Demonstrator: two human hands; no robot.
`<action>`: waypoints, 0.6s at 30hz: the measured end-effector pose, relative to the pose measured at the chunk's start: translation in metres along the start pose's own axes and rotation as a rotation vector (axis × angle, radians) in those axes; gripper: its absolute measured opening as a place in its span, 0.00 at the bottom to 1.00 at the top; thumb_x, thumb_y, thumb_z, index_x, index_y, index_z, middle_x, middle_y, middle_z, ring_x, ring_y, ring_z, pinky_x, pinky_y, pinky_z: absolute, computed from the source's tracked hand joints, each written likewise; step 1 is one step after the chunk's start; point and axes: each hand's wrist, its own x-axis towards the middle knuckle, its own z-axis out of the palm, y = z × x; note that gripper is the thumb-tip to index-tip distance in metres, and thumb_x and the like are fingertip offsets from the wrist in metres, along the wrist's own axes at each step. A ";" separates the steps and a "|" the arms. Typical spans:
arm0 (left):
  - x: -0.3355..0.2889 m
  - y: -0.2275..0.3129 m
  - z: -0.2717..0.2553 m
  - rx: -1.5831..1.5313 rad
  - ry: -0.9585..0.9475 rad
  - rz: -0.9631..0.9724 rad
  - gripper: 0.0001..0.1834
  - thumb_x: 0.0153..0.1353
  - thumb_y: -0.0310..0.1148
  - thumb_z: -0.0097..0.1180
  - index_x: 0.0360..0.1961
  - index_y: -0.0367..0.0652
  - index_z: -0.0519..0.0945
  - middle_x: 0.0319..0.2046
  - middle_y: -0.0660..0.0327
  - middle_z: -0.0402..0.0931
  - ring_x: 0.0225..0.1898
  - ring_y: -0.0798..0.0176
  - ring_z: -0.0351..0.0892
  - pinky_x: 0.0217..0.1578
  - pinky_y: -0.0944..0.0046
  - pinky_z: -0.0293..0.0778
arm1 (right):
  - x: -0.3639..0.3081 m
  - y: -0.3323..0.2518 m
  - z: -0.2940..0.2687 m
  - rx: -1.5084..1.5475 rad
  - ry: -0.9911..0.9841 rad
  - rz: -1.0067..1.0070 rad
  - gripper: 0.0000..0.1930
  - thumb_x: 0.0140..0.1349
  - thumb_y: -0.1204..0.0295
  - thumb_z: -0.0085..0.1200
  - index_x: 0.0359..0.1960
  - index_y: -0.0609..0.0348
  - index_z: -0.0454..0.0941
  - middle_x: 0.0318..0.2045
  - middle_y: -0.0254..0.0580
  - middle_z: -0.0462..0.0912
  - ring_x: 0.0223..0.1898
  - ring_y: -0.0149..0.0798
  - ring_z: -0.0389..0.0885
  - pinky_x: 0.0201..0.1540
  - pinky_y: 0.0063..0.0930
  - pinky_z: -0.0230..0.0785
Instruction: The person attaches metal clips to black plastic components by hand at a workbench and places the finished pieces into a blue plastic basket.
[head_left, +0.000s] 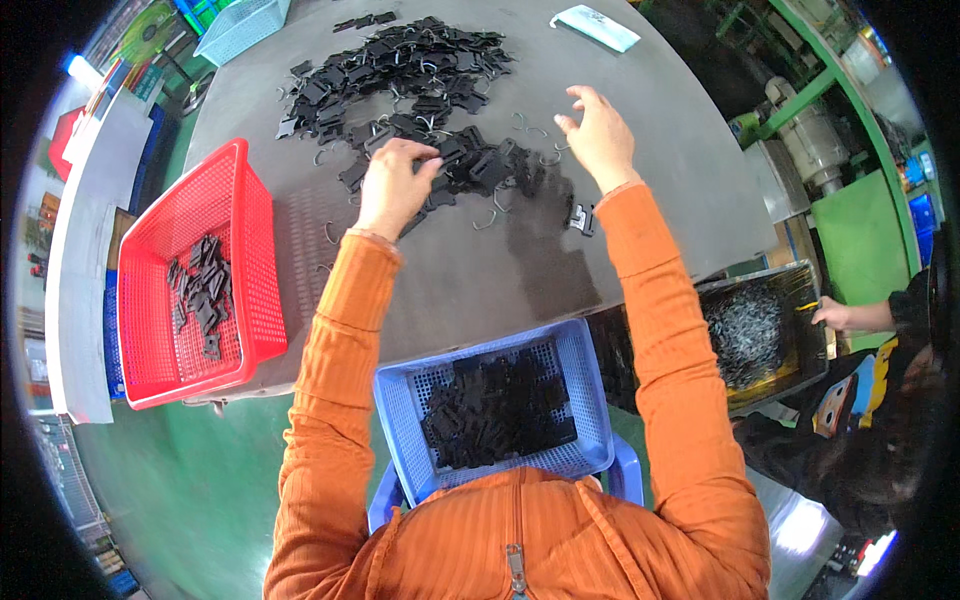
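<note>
My left hand [393, 188] is over the near part of a heap of flat black plastic pieces [400, 75] on the grey table. Its thumb and fingers are closed together next to the black pieces, and whatever they may hold is hidden. To the right of the heap my right hand [603, 140] is raised above the table, thumb and fingers apart, with nothing seen between them. Loose bent metal hooks [485, 220] lie around the heap, several of them close to my right hand. A small black-and-silver piece [581, 219] lies by my right wrist.
A red basket [262, 260] with some black pieces stands at the left. In front of me a blue basket [597, 400] holds many more. A person's hand [832, 314] grips a tray of small metal parts [745, 335] at right. A pale packet [597, 27] lies far right.
</note>
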 end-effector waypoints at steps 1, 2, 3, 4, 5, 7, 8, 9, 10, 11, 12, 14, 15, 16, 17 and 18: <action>0.002 0.010 0.010 -0.027 -0.017 0.006 0.15 0.50 0.39 0.61 0.36 0.42 0.82 0.38 0.50 0.77 0.43 0.49 0.75 0.48 0.57 0.69 | -0.012 0.005 0.006 -0.036 0.081 -0.022 0.19 0.49 0.70 0.60 0.44 0.57 0.73 0.31 0.46 0.78 0.38 0.49 0.76 0.40 0.39 0.69; 0.004 0.016 0.013 0.040 -0.001 0.049 0.16 0.50 0.40 0.61 0.37 0.41 0.82 0.38 0.50 0.77 0.44 0.49 0.75 0.48 0.57 0.69 | -0.023 0.009 0.009 -0.076 0.166 -0.040 0.20 0.48 0.70 0.60 0.45 0.57 0.72 0.34 0.48 0.77 0.42 0.52 0.74 0.43 0.42 0.67; 0.004 0.017 0.013 0.101 0.012 0.090 0.17 0.50 0.40 0.61 0.38 0.40 0.81 0.39 0.50 0.77 0.45 0.49 0.74 0.49 0.57 0.69 | -0.039 -0.003 0.014 -0.016 0.180 -0.079 0.21 0.48 0.71 0.59 0.45 0.57 0.72 0.37 0.49 0.76 0.44 0.52 0.73 0.44 0.42 0.67; 0.004 0.019 0.023 0.132 0.007 0.144 0.19 0.50 0.41 0.61 0.39 0.39 0.81 0.40 0.50 0.77 0.45 0.49 0.74 0.49 0.57 0.69 | -0.060 -0.012 0.019 0.013 0.195 -0.099 0.21 0.47 0.72 0.59 0.45 0.56 0.72 0.40 0.50 0.74 0.45 0.52 0.72 0.45 0.43 0.66; 0.004 0.018 0.026 0.197 -0.075 0.162 0.22 0.51 0.42 0.60 0.42 0.37 0.79 0.42 0.50 0.77 0.47 0.49 0.74 0.50 0.57 0.68 | -0.081 -0.020 0.023 0.064 0.198 -0.130 0.20 0.46 0.73 0.58 0.43 0.56 0.72 0.40 0.49 0.75 0.44 0.52 0.72 0.47 0.45 0.64; 0.003 0.006 0.036 0.187 -0.064 0.198 0.20 0.51 0.41 0.61 0.41 0.36 0.80 0.41 0.50 0.77 0.45 0.49 0.75 0.49 0.57 0.69 | -0.125 -0.035 0.033 0.171 0.215 -0.130 0.19 0.44 0.76 0.57 0.42 0.57 0.73 0.40 0.48 0.73 0.46 0.51 0.70 0.48 0.46 0.62; 0.000 0.005 0.042 0.093 -0.002 0.240 0.19 0.51 0.39 0.61 0.40 0.35 0.80 0.39 0.50 0.78 0.42 0.49 0.77 0.46 0.58 0.70 | -0.140 -0.035 0.036 0.214 0.240 -0.129 0.19 0.43 0.77 0.57 0.41 0.57 0.73 0.40 0.48 0.73 0.47 0.51 0.69 0.48 0.45 0.62; -0.004 0.006 0.047 0.125 0.026 0.252 0.18 0.51 0.37 0.62 0.39 0.35 0.80 0.38 0.51 0.78 0.41 0.50 0.77 0.44 0.58 0.71 | -0.148 -0.035 0.037 0.238 0.248 -0.107 0.20 0.43 0.78 0.57 0.42 0.57 0.73 0.41 0.47 0.73 0.48 0.51 0.69 0.50 0.43 0.62; -0.009 0.011 0.051 0.131 0.089 0.284 0.15 0.52 0.34 0.62 0.39 0.36 0.80 0.38 0.51 0.79 0.40 0.51 0.77 0.44 0.59 0.71 | -0.153 -0.035 0.034 0.266 0.252 -0.088 0.20 0.42 0.80 0.57 0.42 0.58 0.73 0.42 0.46 0.72 0.50 0.51 0.68 0.52 0.42 0.62; -0.014 0.016 0.057 0.091 0.110 0.317 0.13 0.53 0.32 0.61 0.38 0.36 0.80 0.37 0.52 0.79 0.40 0.52 0.77 0.44 0.59 0.71 | -0.154 -0.029 0.033 0.258 0.271 -0.072 0.19 0.42 0.80 0.57 0.41 0.58 0.73 0.42 0.46 0.72 0.49 0.50 0.68 0.51 0.41 0.62; -0.016 0.026 0.063 0.090 0.139 0.394 0.12 0.53 0.30 0.60 0.38 0.37 0.80 0.36 0.53 0.79 0.39 0.53 0.78 0.42 0.60 0.72 | -0.150 -0.021 0.030 0.247 0.302 -0.059 0.19 0.42 0.80 0.57 0.40 0.59 0.73 0.42 0.46 0.72 0.49 0.50 0.68 0.51 0.41 0.63; -0.017 0.028 0.061 0.046 0.112 0.307 0.13 0.56 0.31 0.58 0.41 0.35 0.78 0.39 0.53 0.79 0.39 0.58 0.79 0.42 0.64 0.73 | -0.148 -0.018 0.034 0.253 0.328 -0.076 0.18 0.40 0.80 0.57 0.38 0.59 0.74 0.41 0.46 0.72 0.48 0.50 0.68 0.49 0.41 0.63; -0.015 0.027 0.054 -0.060 0.129 0.190 0.13 0.58 0.31 0.57 0.42 0.36 0.78 0.37 0.56 0.80 0.37 0.64 0.79 0.40 0.67 0.72 | -0.147 -0.021 0.035 0.265 0.303 -0.090 0.16 0.41 0.79 0.56 0.37 0.60 0.74 0.41 0.47 0.72 0.48 0.50 0.68 0.49 0.41 0.63; -0.012 0.024 0.048 -0.101 0.176 0.144 0.13 0.58 0.31 0.57 0.43 0.36 0.78 0.36 0.60 0.79 0.34 0.69 0.76 0.37 0.69 0.72 | -0.147 -0.024 0.036 0.279 0.275 -0.107 0.14 0.42 0.78 0.54 0.35 0.61 0.75 0.40 0.48 0.72 0.48 0.50 0.68 0.49 0.41 0.62; -0.008 0.018 0.046 -0.142 0.206 0.055 0.13 0.58 0.32 0.57 0.42 0.36 0.78 0.35 0.61 0.79 0.33 0.70 0.75 0.36 0.70 0.72 | -0.148 -0.022 0.037 0.269 0.268 -0.097 0.14 0.43 0.77 0.53 0.35 0.61 0.75 0.40 0.49 0.72 0.47 0.50 0.69 0.48 0.41 0.63; -0.001 0.013 0.038 -0.174 0.251 -0.027 0.13 0.58 0.32 0.57 0.41 0.36 0.78 0.34 0.62 0.79 0.32 0.71 0.75 0.35 0.70 0.72 | -0.147 -0.022 0.039 0.271 0.270 -0.101 0.13 0.43 0.76 0.53 0.35 0.61 0.75 0.39 0.49 0.72 0.47 0.51 0.69 0.48 0.41 0.63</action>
